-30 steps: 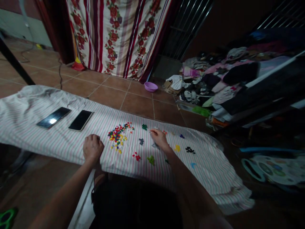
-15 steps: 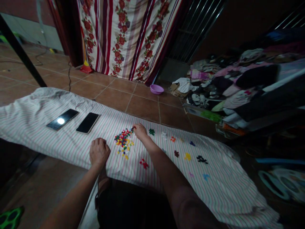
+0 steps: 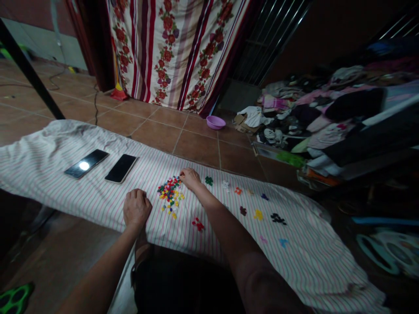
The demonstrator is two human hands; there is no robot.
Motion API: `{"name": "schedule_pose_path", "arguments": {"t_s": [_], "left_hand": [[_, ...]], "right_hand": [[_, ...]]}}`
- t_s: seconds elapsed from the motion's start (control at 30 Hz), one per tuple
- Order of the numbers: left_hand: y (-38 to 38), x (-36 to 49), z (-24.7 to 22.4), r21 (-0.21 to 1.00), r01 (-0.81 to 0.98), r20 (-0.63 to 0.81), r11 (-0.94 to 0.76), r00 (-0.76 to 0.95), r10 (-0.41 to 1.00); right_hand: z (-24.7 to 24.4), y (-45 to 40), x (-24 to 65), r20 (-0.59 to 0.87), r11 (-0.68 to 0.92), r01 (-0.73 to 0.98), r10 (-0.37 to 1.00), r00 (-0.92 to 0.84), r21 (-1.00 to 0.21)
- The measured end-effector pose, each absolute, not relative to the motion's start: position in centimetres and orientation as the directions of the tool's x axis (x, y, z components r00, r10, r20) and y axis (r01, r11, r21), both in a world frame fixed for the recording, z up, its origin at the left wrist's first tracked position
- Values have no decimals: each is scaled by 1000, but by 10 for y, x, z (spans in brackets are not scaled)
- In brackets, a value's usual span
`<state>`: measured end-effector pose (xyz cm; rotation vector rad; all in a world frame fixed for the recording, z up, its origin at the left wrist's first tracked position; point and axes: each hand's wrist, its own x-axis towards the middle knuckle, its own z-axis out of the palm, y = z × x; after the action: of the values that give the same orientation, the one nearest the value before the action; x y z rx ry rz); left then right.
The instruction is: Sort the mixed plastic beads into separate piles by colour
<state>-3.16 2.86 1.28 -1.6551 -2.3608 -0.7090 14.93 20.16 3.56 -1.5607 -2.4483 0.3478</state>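
Head view: the person's right hand (image 3: 190, 178) reaches to the upper right edge of a loose heap of small multicoloured pieces (image 3: 169, 190), its fingers bunched at the nearest pieces; I cannot tell whether they are clamped on one. The left hand (image 3: 136, 207) rests palm down just left of the heap, fingers curled, and whether they enclose anything cannot be told. Both are over a white cloth with pink and green stripes (image 3: 81, 200) covering the surface. Right of the heap lie single-colour clusters, among them small red pieces (image 3: 198, 224), small yellow pieces (image 3: 258, 214) and small black pieces (image 3: 278, 218).
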Motion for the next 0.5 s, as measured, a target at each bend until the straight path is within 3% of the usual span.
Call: {"name": "schedule_pose_path", "arguments": {"t_s": [0.23,0.5], "left_hand": [[28,-32,15,287,920,398,266,-367,841],[24,-31,12,291,913,372,287,-384,845]], "right_hand": [[27,192,164,166,300,680,952,-257,-669],[29,150,267,233,181,612,973,4,-770]]}}
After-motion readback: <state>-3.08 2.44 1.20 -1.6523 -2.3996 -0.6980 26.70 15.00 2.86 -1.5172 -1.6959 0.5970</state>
